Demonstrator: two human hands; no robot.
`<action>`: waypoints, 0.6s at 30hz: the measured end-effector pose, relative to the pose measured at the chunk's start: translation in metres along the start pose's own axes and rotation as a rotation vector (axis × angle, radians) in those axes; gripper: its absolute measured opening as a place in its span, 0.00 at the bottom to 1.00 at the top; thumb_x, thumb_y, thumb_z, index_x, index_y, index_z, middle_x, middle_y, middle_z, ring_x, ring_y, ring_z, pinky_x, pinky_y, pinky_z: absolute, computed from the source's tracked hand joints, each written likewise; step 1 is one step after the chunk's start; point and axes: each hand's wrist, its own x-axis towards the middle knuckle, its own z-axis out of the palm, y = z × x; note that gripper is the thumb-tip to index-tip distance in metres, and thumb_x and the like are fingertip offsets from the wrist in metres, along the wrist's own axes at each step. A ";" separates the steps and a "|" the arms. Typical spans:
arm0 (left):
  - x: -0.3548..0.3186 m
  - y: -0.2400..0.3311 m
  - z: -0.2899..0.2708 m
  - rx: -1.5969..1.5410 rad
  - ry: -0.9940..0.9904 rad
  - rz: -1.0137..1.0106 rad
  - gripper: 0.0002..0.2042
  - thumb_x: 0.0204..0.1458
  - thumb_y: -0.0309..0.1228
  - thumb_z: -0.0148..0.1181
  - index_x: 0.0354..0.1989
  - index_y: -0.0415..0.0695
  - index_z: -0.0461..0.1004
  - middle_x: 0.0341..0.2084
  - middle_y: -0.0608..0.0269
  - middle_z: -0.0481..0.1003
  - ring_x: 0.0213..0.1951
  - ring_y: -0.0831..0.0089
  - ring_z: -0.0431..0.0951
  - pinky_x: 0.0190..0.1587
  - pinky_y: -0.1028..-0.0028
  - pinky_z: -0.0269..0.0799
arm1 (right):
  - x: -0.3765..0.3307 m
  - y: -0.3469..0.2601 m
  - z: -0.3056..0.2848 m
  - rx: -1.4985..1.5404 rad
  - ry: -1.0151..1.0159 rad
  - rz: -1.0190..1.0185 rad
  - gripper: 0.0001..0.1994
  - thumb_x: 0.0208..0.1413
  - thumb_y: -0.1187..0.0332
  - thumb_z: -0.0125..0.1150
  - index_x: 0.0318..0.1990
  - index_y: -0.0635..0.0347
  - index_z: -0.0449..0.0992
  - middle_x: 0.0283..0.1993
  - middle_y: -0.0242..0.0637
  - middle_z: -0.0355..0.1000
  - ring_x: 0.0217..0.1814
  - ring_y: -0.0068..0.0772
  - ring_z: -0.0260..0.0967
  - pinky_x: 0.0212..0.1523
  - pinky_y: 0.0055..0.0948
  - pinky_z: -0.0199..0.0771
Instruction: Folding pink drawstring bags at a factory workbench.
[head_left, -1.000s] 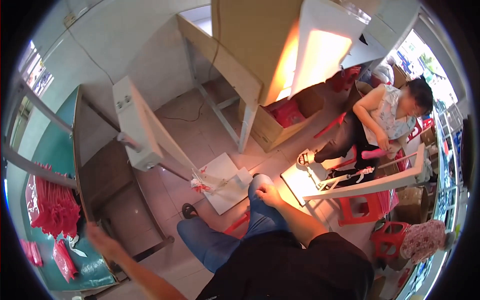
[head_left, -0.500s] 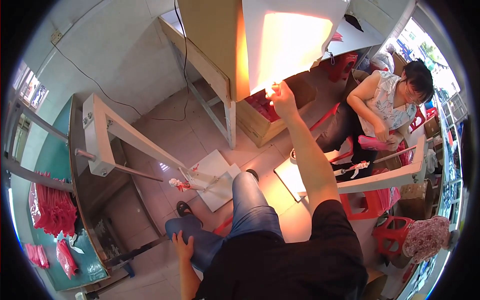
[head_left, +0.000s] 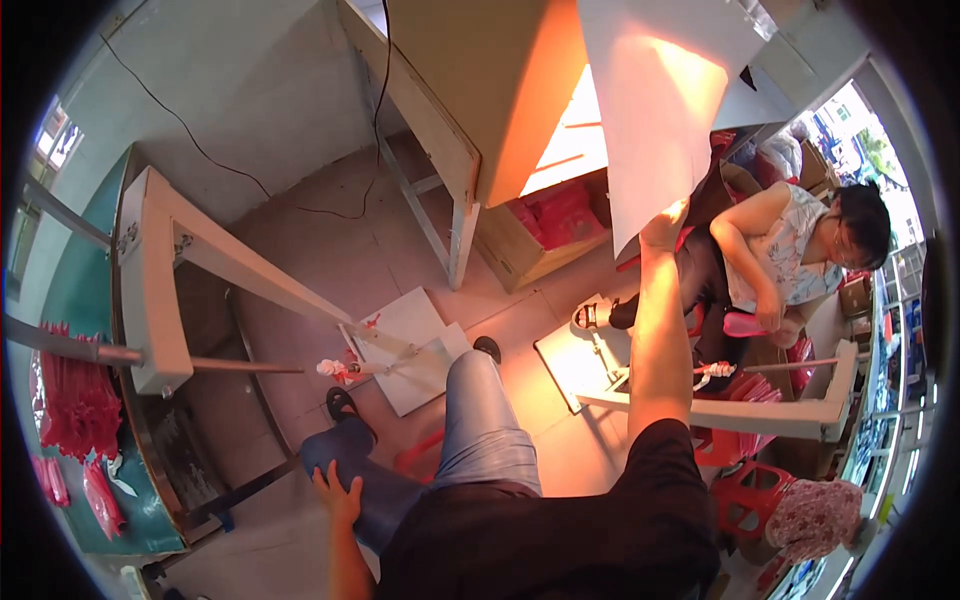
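Left hand (head_left: 338,497): fingers spread on denim knee (head_left: 390,490).
Right hand (head_left: 660,230): at lower edge of thin, curling white sheet (head_left: 650,125); finger closure cannot be told.
Glowing opening (head_left: 578,140): bared since the earlier frame, white sheet swung right.
Brown box (head_left: 480,85): flat-sided.

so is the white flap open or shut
Open: the right hand holds the white flap out, with the glowing opening showing beside it.

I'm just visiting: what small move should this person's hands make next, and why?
Probably the right hand should ease the white sheet slightly to the right. That hand is at the sheet's lower edge, and the glowing opening beside the tan panel shows only partly. The left hand rests on the left leg, seemingly unneeded.
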 end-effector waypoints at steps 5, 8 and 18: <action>0.009 0.005 0.007 0.024 0.005 0.015 0.37 0.52 0.46 0.67 0.69 0.48 0.61 0.70 0.31 0.49 0.69 0.32 0.51 0.69 0.46 0.51 | 0.032 0.097 0.075 -0.577 -0.552 0.013 0.11 0.57 0.63 0.55 0.43 0.55 0.76 0.47 0.36 0.75 0.50 0.41 0.71 0.52 0.45 0.70; 0.011 0.005 0.008 0.047 0.020 -0.009 0.37 0.50 0.46 0.68 0.68 0.48 0.61 0.69 0.31 0.50 0.69 0.32 0.51 0.68 0.45 0.51 | 0.083 0.148 0.100 -0.236 -0.790 0.261 0.10 0.56 0.63 0.56 0.42 0.53 0.77 0.44 0.36 0.76 0.48 0.43 0.72 0.50 0.46 0.72; 0.018 0.022 0.004 0.163 -0.033 -0.143 0.40 0.47 0.52 0.68 0.67 0.46 0.62 0.69 0.30 0.50 0.68 0.32 0.53 0.66 0.43 0.51 | 0.097 0.216 0.023 -0.315 -0.585 0.009 0.09 0.55 0.64 0.57 0.41 0.53 0.77 0.43 0.36 0.76 0.47 0.43 0.72 0.48 0.46 0.73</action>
